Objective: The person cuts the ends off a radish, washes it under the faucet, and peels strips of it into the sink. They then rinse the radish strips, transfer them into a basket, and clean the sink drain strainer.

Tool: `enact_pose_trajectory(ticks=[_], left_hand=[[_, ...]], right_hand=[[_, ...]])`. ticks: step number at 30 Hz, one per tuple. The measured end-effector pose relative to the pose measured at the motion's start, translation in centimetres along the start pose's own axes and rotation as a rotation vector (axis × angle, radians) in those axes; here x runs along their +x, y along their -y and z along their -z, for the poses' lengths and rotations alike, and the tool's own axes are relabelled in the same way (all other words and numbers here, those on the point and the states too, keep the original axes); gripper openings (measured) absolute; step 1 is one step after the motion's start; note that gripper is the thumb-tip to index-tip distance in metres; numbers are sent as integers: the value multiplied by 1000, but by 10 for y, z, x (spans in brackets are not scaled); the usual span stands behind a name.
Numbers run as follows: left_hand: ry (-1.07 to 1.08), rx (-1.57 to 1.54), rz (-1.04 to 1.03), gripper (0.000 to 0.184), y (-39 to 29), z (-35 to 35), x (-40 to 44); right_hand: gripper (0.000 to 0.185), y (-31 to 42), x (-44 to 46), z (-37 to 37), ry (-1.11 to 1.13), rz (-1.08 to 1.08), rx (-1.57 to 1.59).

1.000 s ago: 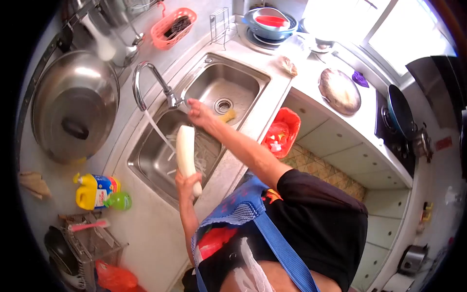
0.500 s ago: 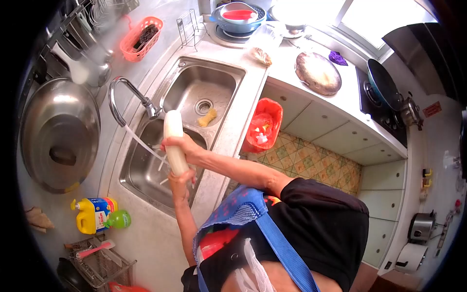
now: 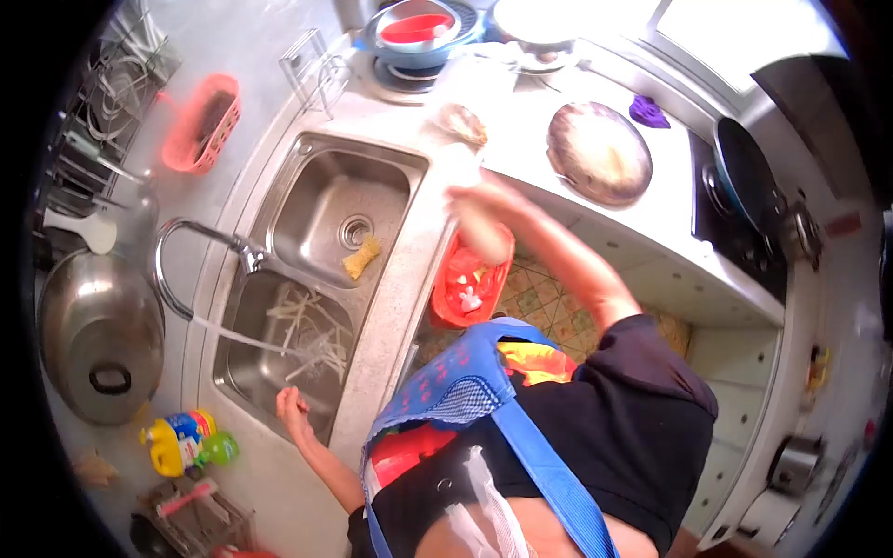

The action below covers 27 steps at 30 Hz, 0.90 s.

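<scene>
My right hand (image 3: 479,197) is closed around a long white radish (image 3: 484,232), blurred by motion, over the counter edge and the bin. The radish's upper end washes out against the bright counter. My left hand (image 3: 293,407), fingers curled in, hovers over the near rim of the lower sink basin (image 3: 246,381); nothing shows in it. Water runs from the curved faucet (image 3: 177,242) onto pale peel strips (image 3: 302,321) lying in that basin.
A yellow sponge (image 3: 361,257) lies in the other basin by the drain. Below the counter edge stands a red-lined bin (image 3: 446,302). A round pan lid (image 3: 600,153) rests on the far counter. Yellow and green bottles (image 3: 177,445) stand beside the sink.
My right hand has carried the radish away from above the sink, rightward over the counter edge. My left hand has let go of it and moved down and left. Peel strips now show in the basin.
</scene>
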<state>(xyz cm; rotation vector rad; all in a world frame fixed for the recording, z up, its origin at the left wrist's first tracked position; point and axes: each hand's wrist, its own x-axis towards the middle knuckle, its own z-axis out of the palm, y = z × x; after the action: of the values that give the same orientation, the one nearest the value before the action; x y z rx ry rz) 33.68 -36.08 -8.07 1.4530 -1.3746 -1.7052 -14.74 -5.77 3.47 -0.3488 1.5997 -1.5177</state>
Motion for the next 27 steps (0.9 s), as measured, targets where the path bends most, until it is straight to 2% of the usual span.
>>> enact_pose_trajectory(ticks=[2,3,8,10,12,16,18,20,21,22,23,24,25,27], left_hand=[[-107,-90,-14,21,7,3,-24],[-282,-63,4,24,-9,-22,-46],[-304,-73,-25,21,-34,-57,-85],[-419,-63,24,20,-34,-57,-96],[-421,-22,48,19,-33,-55,-104],[-465,25,88,20,-35,-55,-116],[-433,-2,78,20,-35,-51,-111],[-389,-28,65,20,-37,-45,-101],[-360,-40,48,19,-40,-44,-96],[-329,-54,33,19,-42,-42,-91],[-317,-59,34,19,-45,-39,-86],[-288,-38,35,19,-47,-36,-81],[-259,-17,37,19,-50,-30,-77],[-206,-23,23,19,-56,-17,-71]], right_hand=[[42,3,-1,92,-94,58,-259],[42,-1,-1,134,-145,61,-382],[44,-40,50,335,-321,22,-879],[45,-49,71,380,-368,-2,-1013],[45,-52,78,406,-423,-24,-1123],[47,-42,75,419,-604,-11,-1376],[47,-31,71,390,-676,230,-1428],[48,-20,70,316,-528,492,-1208],[41,-13,75,260,-351,479,-985],[37,15,55,156,-290,325,-816],[33,-12,89,123,-40,357,-587],[31,-8,83,32,-13,417,-575],[30,-31,104,-17,152,359,-454],[31,-29,114,-149,327,410,-552]])
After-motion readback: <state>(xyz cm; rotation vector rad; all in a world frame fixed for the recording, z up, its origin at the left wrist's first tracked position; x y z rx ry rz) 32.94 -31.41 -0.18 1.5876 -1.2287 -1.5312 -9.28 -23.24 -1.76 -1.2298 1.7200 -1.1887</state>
